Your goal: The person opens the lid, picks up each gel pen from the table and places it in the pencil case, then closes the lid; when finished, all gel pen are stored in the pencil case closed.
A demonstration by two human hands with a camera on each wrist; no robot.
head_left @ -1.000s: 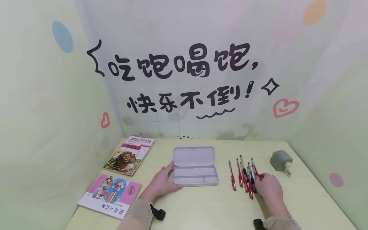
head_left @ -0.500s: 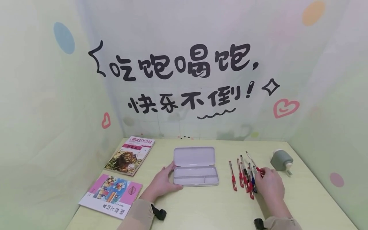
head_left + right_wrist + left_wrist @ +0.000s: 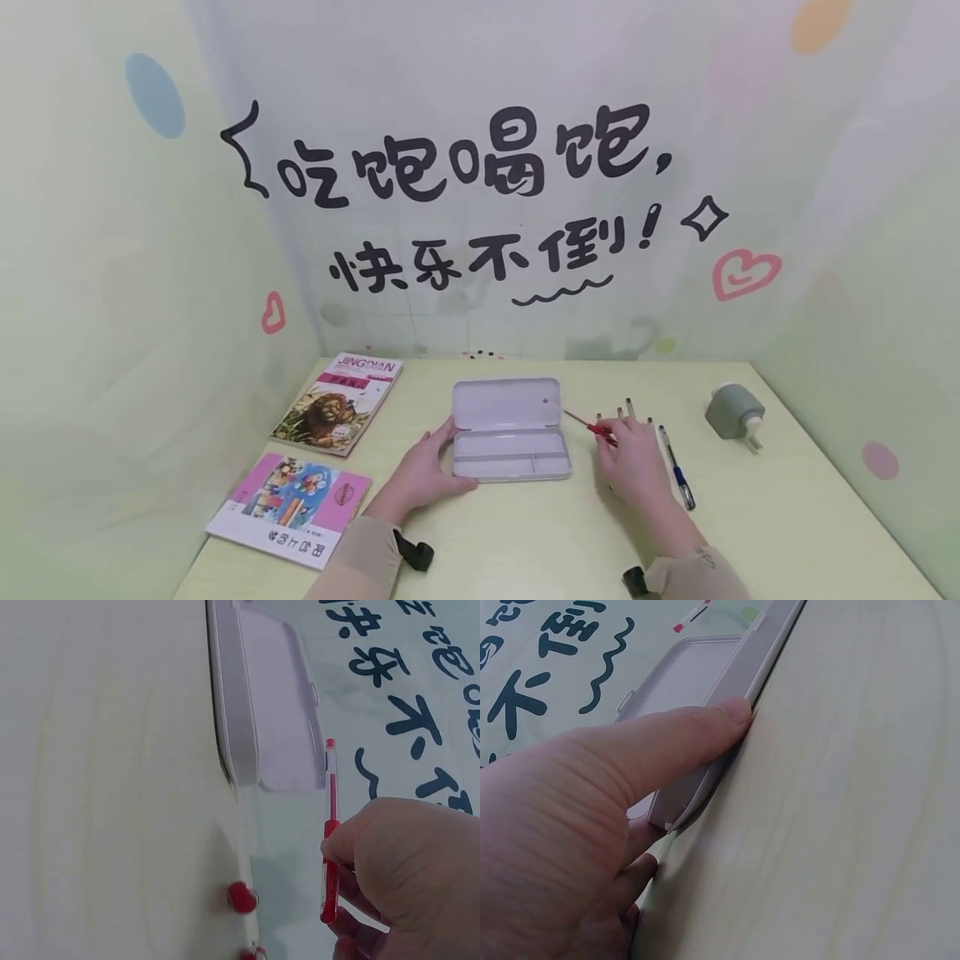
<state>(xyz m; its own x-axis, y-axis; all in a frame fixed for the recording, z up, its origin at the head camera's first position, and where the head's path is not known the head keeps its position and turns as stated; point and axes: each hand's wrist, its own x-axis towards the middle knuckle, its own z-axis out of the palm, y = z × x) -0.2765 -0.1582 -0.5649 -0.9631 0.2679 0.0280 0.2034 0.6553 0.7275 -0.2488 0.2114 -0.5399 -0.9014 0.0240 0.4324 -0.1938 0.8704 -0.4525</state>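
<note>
My left hand [image 3: 426, 477] grips the left end of the open case [image 3: 517, 478], lower centre of the head view. My right hand [image 3: 639, 471], to its right, pinches a red pen [image 3: 599, 430]; the pen's end overlaps the lid [image 3: 502, 405] in that view.

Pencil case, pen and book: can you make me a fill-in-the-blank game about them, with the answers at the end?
1. The colour of the gel pen in the right hand is ____.
2. The left hand holds the pencil case, which is not closed but ____.
3. Its lower half is split into ____ compartments.
4. The book marked JINGDIAN lies to the ____ of the pencil case in the head view.

Missing words: red; open; three; left.
</note>
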